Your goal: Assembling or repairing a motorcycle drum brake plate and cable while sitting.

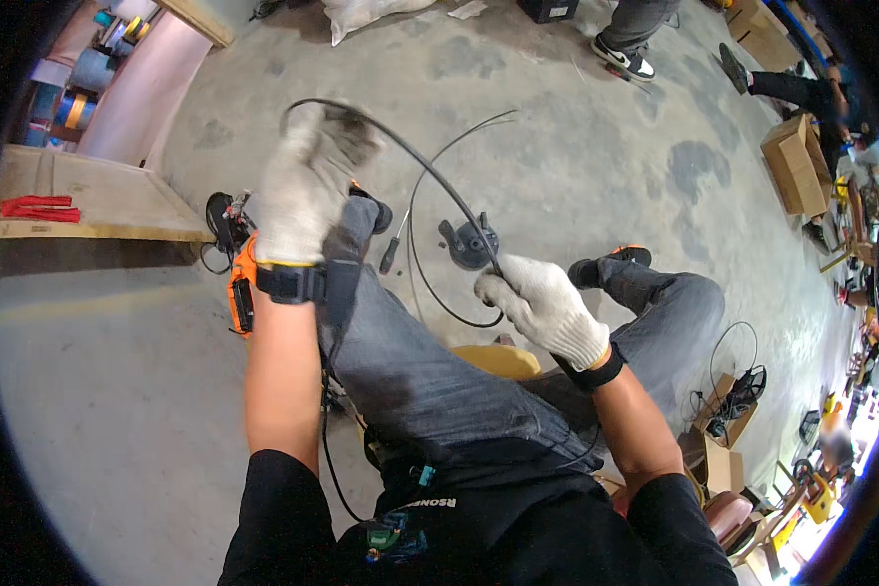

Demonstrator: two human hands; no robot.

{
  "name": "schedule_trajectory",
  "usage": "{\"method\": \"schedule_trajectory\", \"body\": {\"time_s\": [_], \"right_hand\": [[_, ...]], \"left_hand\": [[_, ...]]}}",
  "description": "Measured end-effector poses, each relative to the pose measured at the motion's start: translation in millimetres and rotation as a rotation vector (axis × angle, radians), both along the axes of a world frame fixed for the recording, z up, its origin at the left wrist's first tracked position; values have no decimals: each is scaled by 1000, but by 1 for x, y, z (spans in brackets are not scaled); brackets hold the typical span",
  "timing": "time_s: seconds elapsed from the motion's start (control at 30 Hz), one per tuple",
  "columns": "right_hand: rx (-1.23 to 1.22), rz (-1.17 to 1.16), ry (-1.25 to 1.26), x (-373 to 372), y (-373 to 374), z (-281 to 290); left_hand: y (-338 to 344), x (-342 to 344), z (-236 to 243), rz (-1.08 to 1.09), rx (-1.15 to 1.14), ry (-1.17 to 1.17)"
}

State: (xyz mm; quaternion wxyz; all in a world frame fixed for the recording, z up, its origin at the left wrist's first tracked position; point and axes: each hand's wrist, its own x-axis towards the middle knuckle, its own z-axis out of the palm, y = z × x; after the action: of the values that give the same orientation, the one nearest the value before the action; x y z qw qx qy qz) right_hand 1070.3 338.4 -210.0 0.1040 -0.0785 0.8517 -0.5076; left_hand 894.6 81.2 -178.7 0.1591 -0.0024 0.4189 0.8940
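Note:
My left hand (pixel 308 186), in a whitish work glove, is raised at the upper left. Its fingers are smeared by motion, and a black cable (pixel 425 161) bends over and into them. Lower and to the right, my gloved right hand (pixel 547 305) is closed around the same cable, thumb and fingers pressed together. Between both hands the cable rises in an arc. A thinner loop of it hangs below, with a split, thin end lying farther off on the floor. Behind the cable lie a dark round tool (pixel 473 242) and a screwdriver (pixel 391 254).
A wooden board (pixel 98 200) with red-handled pliers (pixel 41 208) juts in at left. Beside my left leg stands an orange machine (pixel 241 293). Cardboard boxes (pixel 796 166) stand at right. A person's shoe (pixel 623 59) and another person at far right are nearby.

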Motion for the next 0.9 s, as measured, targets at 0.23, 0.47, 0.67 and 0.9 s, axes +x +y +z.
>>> {"method": "schedule_trajectory", "body": {"time_s": [0.23,0.47,0.67,0.9], "right_hand": [[-97,-191,-13,-60,-5,37],[-319,-238,-114,-90,-9,34],[-346,-273,-280,-62,26,-20],[-15,114,-252,-1,4,-82]], "left_hand": [[38,92,6,-762,-749,123],[72,126,7,-716,-1036,89],[61,91,19,-394,-824,64],[76,40,49,-188,-454,-20]]}}
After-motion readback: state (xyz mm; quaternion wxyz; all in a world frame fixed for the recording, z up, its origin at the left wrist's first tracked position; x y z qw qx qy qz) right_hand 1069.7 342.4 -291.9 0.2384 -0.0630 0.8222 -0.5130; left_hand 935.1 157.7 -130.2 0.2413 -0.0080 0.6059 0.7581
